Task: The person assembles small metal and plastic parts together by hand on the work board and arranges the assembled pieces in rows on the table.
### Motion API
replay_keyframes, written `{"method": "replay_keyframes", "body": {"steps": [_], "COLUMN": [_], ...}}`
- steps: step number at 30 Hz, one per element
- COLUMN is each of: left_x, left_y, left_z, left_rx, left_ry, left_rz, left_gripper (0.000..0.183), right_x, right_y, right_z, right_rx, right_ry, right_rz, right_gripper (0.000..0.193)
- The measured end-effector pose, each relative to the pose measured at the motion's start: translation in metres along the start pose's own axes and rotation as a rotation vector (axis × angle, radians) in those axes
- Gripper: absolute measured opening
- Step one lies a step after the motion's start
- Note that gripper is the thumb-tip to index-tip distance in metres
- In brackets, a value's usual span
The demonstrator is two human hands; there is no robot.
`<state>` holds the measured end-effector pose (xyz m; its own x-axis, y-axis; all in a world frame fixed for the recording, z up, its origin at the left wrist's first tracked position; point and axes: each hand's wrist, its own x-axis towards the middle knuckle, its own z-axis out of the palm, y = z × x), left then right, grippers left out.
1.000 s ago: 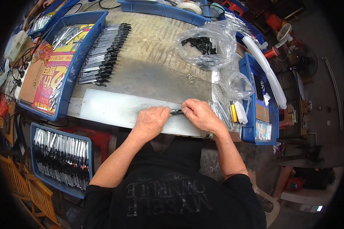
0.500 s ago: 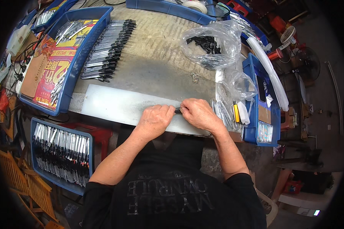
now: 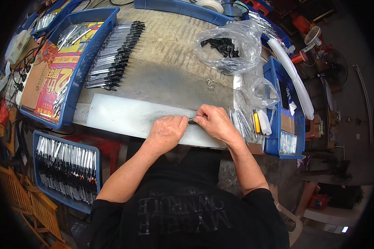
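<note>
Two hands meet at the near edge of the tabletop (image 3: 174, 79), fingertips almost touching. The left hand (image 3: 167, 132) is curled, knuckles up, and the right hand (image 3: 214, 122) closes in from the other side; between them sits a small dark part (image 3: 191, 121), pinched by the fingers of both hands. What kind of part it is cannot be told, it is mostly hidden.

Under the hands lies a long grey metal sheet (image 3: 129, 118), running along the tabletop's near edge. Just right of the right hand, near the right corner, there's a bundle of thin silvery rods (image 3: 238, 122), and beside them a yellow tool (image 3: 257, 123) and a white one (image 3: 264, 122).

Further back on the right side, a clear plastic bag (image 3: 230, 47) holds black pieces. Toward the far left, a neat row of black-tipped metal pieces (image 3: 114, 56) lies side by side on the tabletop, touching the wall of a blue tray (image 3: 87, 62) lined with red and yellow printed paper. Another blue tray (image 3: 276, 112) sits at the right edge.

Below the tabletop, on the person's left, a third blue tray (image 3: 39, 182) is packed with silver and black pieces.
</note>
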<state>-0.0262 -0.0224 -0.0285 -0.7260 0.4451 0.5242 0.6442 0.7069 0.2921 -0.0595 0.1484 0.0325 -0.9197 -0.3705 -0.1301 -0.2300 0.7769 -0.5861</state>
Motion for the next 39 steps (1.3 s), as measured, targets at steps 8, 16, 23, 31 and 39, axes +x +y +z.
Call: {"method": "replay_keyframes", "body": {"steps": [8, 16, 23, 31, 39], "left_x": [0.0, 0.002, 0.002, 0.002, 0.001], "left_y": [-0.002, -0.001, -0.002, -0.001, -0.003], "left_z": [0.002, -0.003, 0.001, 0.0, 0.002], "left_rx": [-0.06, -0.088, -0.076, -0.076, -0.077], "left_ry": [0.016, 0.008, 0.033, 0.045, 0.033], "left_rz": [-0.047, -0.056, -0.059, -0.047, -0.049], "left_gripper": [0.015, 0.009, 0.015, 0.016, 0.017], "right_x": [0.017, 0.043, 0.053, 0.047, 0.043], "right_y": [0.044, 0.075, 0.076, 0.067, 0.068], "right_z": [-0.013, -0.011, -0.003, -0.028, -0.032], "right_rx": [0.219, -0.105, -0.258, -0.259, -0.174], "right_ry": [0.082, 0.401, 0.399, 0.128, 0.054], "right_rz": [-0.035, -0.039, -0.101, 0.026, 0.108], "right_gripper": [0.014, 0.013, 0.011, 0.017, 0.02]}}
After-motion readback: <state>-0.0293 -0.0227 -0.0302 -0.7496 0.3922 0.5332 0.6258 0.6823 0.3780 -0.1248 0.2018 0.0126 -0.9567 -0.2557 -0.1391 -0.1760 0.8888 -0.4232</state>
